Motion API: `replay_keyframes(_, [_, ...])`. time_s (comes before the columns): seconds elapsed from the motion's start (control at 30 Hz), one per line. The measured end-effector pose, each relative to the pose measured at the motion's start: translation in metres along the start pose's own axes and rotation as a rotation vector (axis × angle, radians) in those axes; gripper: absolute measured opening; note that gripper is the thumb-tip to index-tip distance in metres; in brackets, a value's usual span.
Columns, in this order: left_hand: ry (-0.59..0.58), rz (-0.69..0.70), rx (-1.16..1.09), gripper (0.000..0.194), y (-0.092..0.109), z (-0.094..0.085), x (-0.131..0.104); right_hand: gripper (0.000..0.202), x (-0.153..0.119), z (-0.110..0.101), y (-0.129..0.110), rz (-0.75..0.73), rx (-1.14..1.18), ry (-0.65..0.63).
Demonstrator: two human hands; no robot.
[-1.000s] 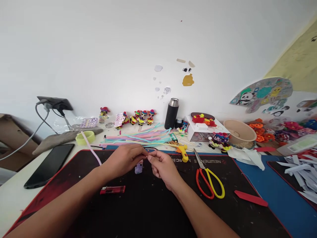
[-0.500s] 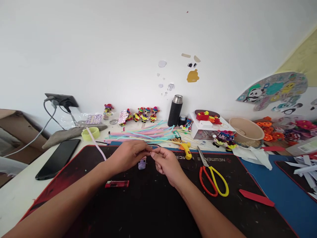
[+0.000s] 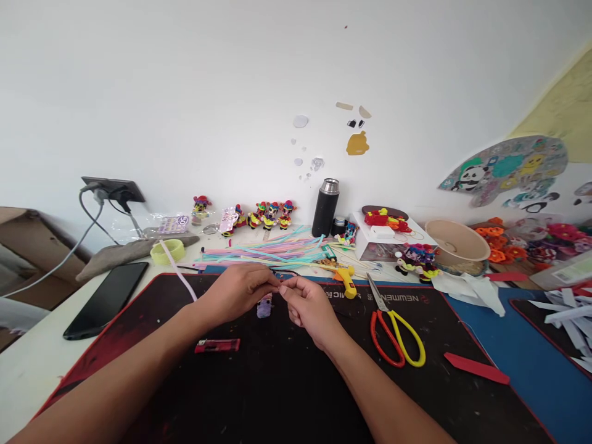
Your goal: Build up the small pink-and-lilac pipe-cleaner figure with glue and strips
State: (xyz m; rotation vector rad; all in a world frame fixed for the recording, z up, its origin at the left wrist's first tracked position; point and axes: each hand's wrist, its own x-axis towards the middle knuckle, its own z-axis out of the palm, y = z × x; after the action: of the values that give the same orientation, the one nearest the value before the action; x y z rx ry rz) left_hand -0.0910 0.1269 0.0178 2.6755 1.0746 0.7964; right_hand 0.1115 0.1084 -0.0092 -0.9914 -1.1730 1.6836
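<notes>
Over the black mat (image 3: 287, 382), my left hand (image 3: 243, 288) and my right hand (image 3: 308, 306) meet fingertip to fingertip, both closed in a pinch. A pale purple pipe cleaner (image 3: 178, 271) runs from the upper left down behind my left hand, which appears to hold it; its other end is hidden. What sits between my right fingertips is too small to make out. Just below my left fingers is a small fuzzy purple piece (image 3: 264, 307), partly covered by them. A red lighter (image 3: 217, 345) lies nearer me, left of centre.
Scissors (image 3: 388, 327) with red and yellow handles and a yellow glue gun (image 3: 346, 282) lie to the right. Behind my hands are pastel pipe cleaners (image 3: 272, 250) and a black flask (image 3: 326, 208). A phone (image 3: 106, 300) and a yellow-green roll (image 3: 167, 251) are at left, a beige bowl (image 3: 457, 243) at right.
The whole view has shifted slightly. My hands stay pinched together at nearly the same spot, with only a tiny movement of the fingers.
</notes>
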Motion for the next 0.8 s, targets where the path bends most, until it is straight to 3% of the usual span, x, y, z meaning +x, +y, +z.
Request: replay_keyframes(0.8, [-0.023,0.008,-0.005,0.010,0.0015,0.0001,0.0001,0.033,0.0032,-0.0014,0.0035,-0.006,-0.006,0.006])
